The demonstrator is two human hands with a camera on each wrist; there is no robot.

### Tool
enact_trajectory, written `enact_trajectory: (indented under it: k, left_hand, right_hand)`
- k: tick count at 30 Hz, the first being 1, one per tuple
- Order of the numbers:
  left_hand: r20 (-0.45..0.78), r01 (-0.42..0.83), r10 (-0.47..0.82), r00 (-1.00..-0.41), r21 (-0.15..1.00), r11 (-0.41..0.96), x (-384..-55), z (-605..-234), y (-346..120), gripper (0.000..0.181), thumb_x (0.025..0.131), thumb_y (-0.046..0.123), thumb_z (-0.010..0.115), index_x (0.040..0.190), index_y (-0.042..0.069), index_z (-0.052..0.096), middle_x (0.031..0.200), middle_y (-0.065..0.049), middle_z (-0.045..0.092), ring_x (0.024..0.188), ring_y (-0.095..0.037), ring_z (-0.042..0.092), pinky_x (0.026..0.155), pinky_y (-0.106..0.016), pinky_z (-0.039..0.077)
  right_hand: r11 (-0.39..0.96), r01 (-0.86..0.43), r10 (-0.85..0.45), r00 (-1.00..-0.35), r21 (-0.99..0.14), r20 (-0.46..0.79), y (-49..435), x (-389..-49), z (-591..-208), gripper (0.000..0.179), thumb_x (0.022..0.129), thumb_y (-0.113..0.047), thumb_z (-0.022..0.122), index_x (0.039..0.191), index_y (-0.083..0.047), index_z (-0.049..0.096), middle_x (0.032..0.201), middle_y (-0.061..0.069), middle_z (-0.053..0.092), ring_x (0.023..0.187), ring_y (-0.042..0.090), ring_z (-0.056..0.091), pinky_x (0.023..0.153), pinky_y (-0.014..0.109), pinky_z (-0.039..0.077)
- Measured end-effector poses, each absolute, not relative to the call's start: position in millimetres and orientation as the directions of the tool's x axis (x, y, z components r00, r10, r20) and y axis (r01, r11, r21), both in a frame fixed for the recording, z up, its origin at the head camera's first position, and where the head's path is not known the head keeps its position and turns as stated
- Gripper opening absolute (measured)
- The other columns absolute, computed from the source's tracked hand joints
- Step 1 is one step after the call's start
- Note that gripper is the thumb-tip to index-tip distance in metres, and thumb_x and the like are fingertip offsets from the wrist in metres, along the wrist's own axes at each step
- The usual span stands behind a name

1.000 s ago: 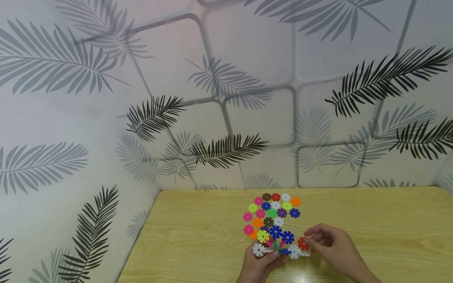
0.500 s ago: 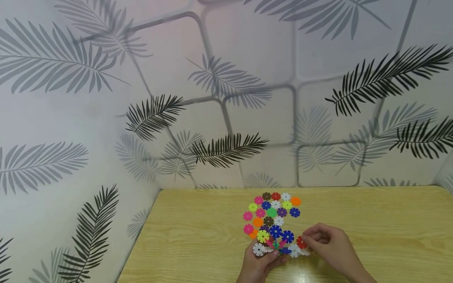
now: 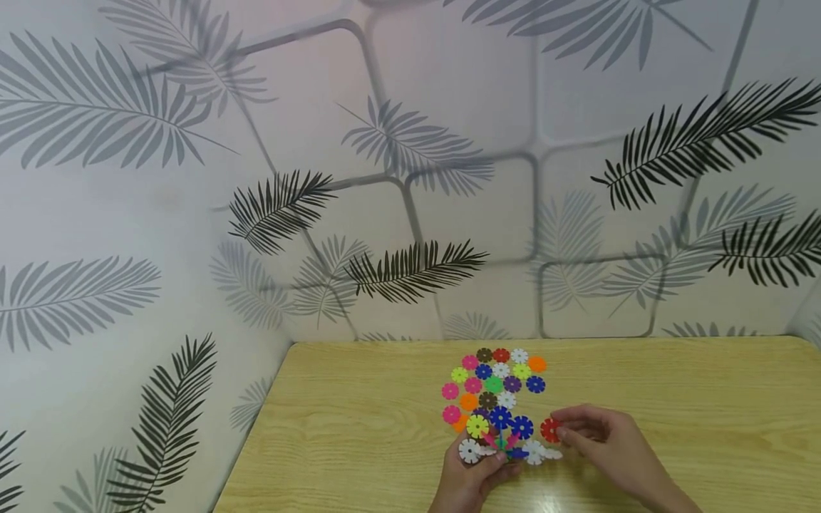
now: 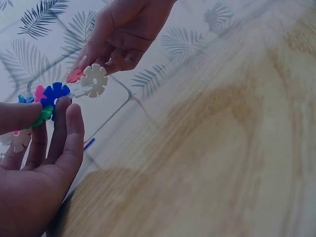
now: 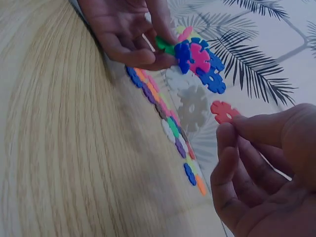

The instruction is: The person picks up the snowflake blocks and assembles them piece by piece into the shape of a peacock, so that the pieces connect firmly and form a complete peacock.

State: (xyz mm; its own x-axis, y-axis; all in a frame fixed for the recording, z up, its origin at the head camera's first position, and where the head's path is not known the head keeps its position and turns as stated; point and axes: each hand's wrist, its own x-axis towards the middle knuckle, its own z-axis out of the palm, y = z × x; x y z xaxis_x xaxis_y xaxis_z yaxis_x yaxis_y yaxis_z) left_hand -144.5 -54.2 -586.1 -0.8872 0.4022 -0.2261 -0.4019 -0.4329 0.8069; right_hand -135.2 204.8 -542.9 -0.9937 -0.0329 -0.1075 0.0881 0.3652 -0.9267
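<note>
My left hand [image 3: 471, 474] pinches a joined cluster of notched plastic snowflake discs between thumb and fingers. In it are a green disc [image 4: 43, 116] at the centre, a blue disc [image 4: 56, 93], a pink disc [image 5: 199, 59], a yellow disc [image 3: 477, 427] and white discs [image 3: 534, 452] on the side arms. My right hand [image 3: 612, 445] pinches a red disc [image 5: 224, 112] by its edge, just above the cluster's right-hand white end. A narrow gap separates red from white in the right wrist view. Fingers hide part of the cluster's underside.
Behind the cluster, several loose discs [image 3: 493, 384] of many colours lie flat in rough rows on the wood-grain table [image 3: 346, 427]. The table's back edge meets a wall [image 3: 474, 299] with a leaf pattern.
The red disc, earlier overlapping the white end pieces, has risen slightly and shows more of its face. My right fingers have shifted a little with it; my left hand stays nearly still.
</note>
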Motion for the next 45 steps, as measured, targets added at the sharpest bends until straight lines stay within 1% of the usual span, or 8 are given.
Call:
enact_trajectory:
  k: [5,8,16,21,26,31,38,45]
  left_hand:
    - [-0.236,-0.412,0.406,-0.883,0.804,-0.428,-145,-586,-55,0.050,0.103,-0.001,0.069,0.150,0.002,0.056,0.133,-0.011,0.076,0.108,-0.022,0.081,0.105,-0.042,0.064]
    - [-0.254,-0.427,0.404,-0.879,0.797,-0.427,-145,-586,-56,0.046,0.102,0.000,0.070,0.147,0.003,0.058,0.132,-0.011,0.077,0.107,-0.022,0.082,0.105,-0.041,0.063]
    - [-0.277,-0.444,0.403,-0.872,0.793,-0.416,-145,-584,-56,0.042,0.102,0.000,0.070,0.142,0.002,0.059,0.133,-0.013,0.076,0.110,-0.025,0.081,0.106,-0.041,0.063]
    - [-0.281,-0.451,0.405,-0.870,0.784,-0.426,-146,-585,-56,0.047,0.102,-0.002,0.069,0.148,0.001,0.056,0.134,-0.015,0.076,0.110,-0.025,0.081,0.107,-0.041,0.062]
    - [-0.267,-0.450,0.410,-0.872,0.769,-0.454,-146,-587,-55,0.056,0.103,-0.004,0.068,0.155,-0.002,0.050,0.136,-0.017,0.074,0.111,-0.026,0.081,0.108,-0.042,0.061]
    - [-0.267,-0.453,0.409,-0.873,0.755,-0.474,-145,-587,-55,0.059,0.103,-0.006,0.066,0.159,-0.003,0.045,0.139,-0.017,0.073,0.116,-0.029,0.079,0.109,-0.042,0.060]
    - [-0.227,-0.409,0.385,-0.895,0.764,-0.499,-145,-590,-53,0.055,0.103,-0.008,0.065,0.155,-0.008,0.046,0.136,-0.019,0.075,0.124,-0.027,0.076,0.106,-0.043,0.062]
    - [-0.226,-0.406,0.381,-0.896,0.763,-0.503,-146,-590,-53,0.052,0.103,-0.009,0.064,0.153,-0.008,0.048,0.134,-0.019,0.075,0.122,-0.027,0.077,0.106,-0.043,0.063]
  right_hand:
    - [0.355,-0.029,-0.159,-0.987,-0.935,-0.030,211,-135,-547,0.018,0.104,-0.015,0.074,0.119,-0.005,0.077,0.113,0.009,0.083,0.091,0.005,0.076,0.080,0.024,0.064]
    - [0.330,-0.069,-0.213,-0.977,-0.941,-0.003,211,-134,-550,0.016,0.105,-0.014,0.073,0.118,-0.006,0.076,0.112,0.009,0.082,0.092,0.005,0.077,0.081,0.026,0.065]
    - [0.361,-0.077,-0.209,-0.978,-0.930,0.000,211,-133,-554,0.012,0.104,-0.014,0.074,0.115,-0.010,0.077,0.111,0.005,0.082,0.095,0.003,0.076,0.081,0.024,0.065]
    - [0.359,-0.166,-0.243,-0.967,-0.919,0.079,210,-133,-557,0.009,0.103,-0.011,0.074,0.112,-0.012,0.077,0.108,0.003,0.082,0.096,0.001,0.076,0.081,0.023,0.065]
    - [0.312,-0.311,-0.275,-0.934,-0.898,0.228,208,-134,-561,0.013,0.101,-0.001,0.073,0.110,-0.009,0.078,0.105,0.007,0.083,0.095,0.003,0.079,0.081,0.025,0.067]
    - [0.319,-0.368,-0.274,-0.918,-0.874,0.287,204,-134,-563,0.017,0.098,0.004,0.074,0.106,-0.009,0.079,0.104,0.009,0.083,0.095,0.001,0.078,0.079,0.025,0.067]
    - [0.388,-0.443,-0.257,-0.894,-0.808,0.367,198,-132,-569,0.025,0.092,0.008,0.079,0.101,-0.016,0.077,0.097,0.000,0.083,0.093,-0.001,0.078,0.077,0.021,0.066]
    - [0.415,-0.569,-0.301,-0.823,-0.710,0.482,198,-136,-573,0.032,0.088,0.015,0.079,0.100,-0.014,0.076,0.095,0.004,0.084,0.092,0.001,0.079,0.074,0.019,0.066]
